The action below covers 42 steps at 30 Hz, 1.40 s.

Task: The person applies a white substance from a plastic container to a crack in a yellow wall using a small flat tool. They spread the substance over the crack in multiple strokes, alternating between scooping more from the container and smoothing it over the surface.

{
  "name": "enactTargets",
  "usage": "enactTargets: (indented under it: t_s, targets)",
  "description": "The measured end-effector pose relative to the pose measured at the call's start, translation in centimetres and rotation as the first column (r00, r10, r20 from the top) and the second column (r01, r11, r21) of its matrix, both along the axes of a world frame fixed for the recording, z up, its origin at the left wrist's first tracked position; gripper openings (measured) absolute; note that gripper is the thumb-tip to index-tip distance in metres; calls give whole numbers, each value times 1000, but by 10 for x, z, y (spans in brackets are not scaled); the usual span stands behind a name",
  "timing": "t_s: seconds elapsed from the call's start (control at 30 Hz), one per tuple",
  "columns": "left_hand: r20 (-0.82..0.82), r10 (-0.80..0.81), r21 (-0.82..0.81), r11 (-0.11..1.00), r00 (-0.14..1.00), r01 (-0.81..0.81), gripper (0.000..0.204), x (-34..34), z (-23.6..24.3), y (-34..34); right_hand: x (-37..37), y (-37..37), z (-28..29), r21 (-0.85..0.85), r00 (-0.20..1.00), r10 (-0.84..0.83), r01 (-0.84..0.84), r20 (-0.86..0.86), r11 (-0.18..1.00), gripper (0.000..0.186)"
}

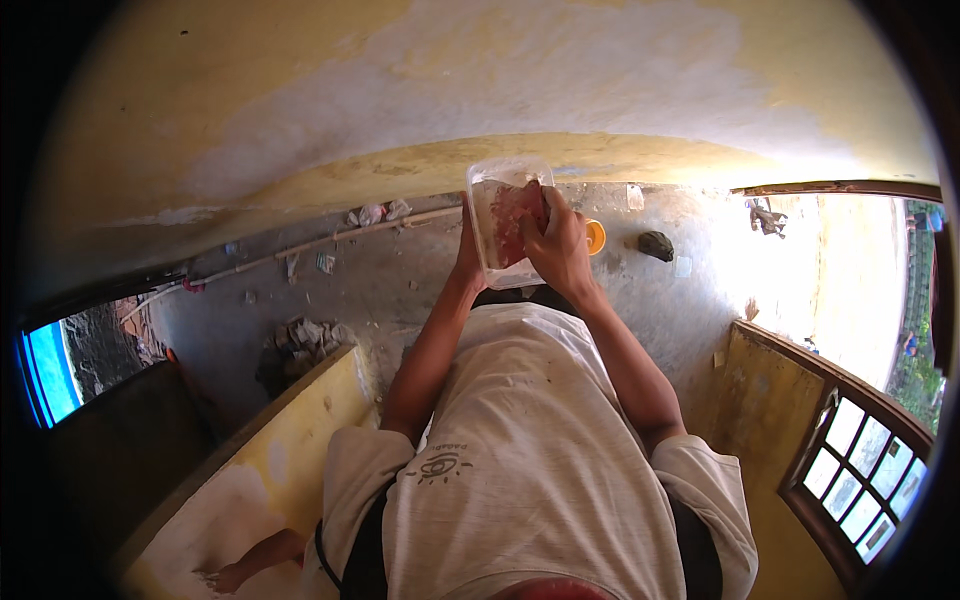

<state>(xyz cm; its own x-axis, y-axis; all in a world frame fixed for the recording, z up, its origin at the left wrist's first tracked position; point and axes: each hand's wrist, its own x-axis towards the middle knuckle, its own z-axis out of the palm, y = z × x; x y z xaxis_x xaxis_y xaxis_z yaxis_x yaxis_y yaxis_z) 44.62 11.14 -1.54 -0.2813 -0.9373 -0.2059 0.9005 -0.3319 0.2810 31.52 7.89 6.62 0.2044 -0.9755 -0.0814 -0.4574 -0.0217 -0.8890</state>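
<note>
A translucent rectangular plastic container (510,168) is raised in front of me. My left hand (468,255) grips its left side, the fingers mostly hidden behind it. Inside the container lies a flat reddish piece (505,230) smeared with pale material; my right hand (557,243) has its fingers closed on this piece, near the container's right side. An orange tub (595,237) sits on the floor just beyond my right hand.
The yellow, patchy wall (420,60) rises ahead. A long pole (350,232), a crumpled heap (300,348) and a dark bag (655,245) lie on the concrete floor (420,300). Another person's arm (258,562) touches the low wall at lower left. A doorway and framed window are at right.
</note>
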Motion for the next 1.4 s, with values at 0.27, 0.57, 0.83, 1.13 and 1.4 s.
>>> enactTargets:
  t_s: [0.27, 0.57, 0.83, 1.13, 1.4]
  targets:
    - [148, -82, -1, 997, 986, 83, 101, 2, 2, -1, -7, 0, -28, 57, 993, -30, 23, 113, 998, 21]
    - [150, -101, 36, 995, 984, 97, 101, 4, -9, -6, -16, -3, -45, 179, 972, -68, 27, 227, 984, 23]
    - [46, -74, 63, 995, 996, 71, 100, -8, -16, -12, -20, -1, -32, 165, 923, -95, 35, 372, 986, 22]
    - [82, -40, -39, 998, 996, 43, 88, -40, -13, -24, -73, -22, -32, 344, 761, -196, -38, 619, 938, 28]
    - [121, 47, -55, 998, 992, -40, 80, -110, -19, -52, -168, -34, -25, 462, 471, -384, -57, 794, 885, 27]
